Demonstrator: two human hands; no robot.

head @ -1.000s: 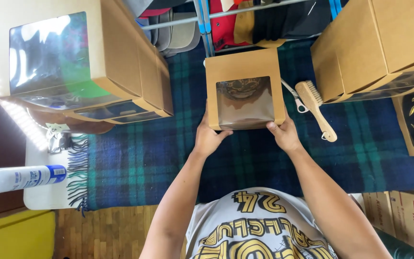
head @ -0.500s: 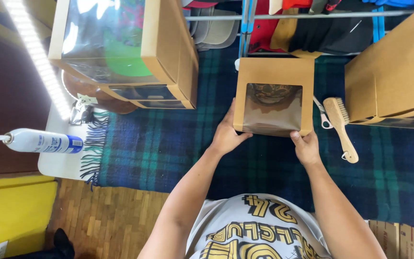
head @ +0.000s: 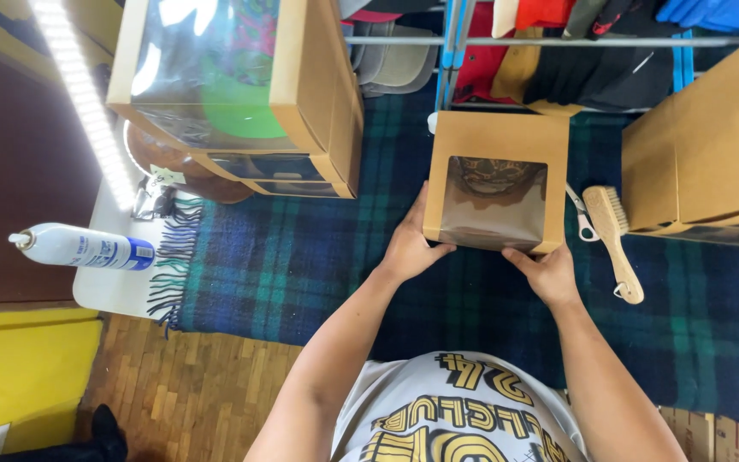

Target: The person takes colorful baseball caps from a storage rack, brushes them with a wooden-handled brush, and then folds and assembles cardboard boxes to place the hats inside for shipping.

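Both hands grasped brown cardboard box with clear film window at near corners: left hand, right hand | box was on blue-green plaid blanket | advice: even pressure needed, thumbs off film

A blue-green plaid blanket is covering the worktop across the frame's middle. Wood parquet floor is showing at lower left beside a yellow wall. A light strip is glowing at upper left.
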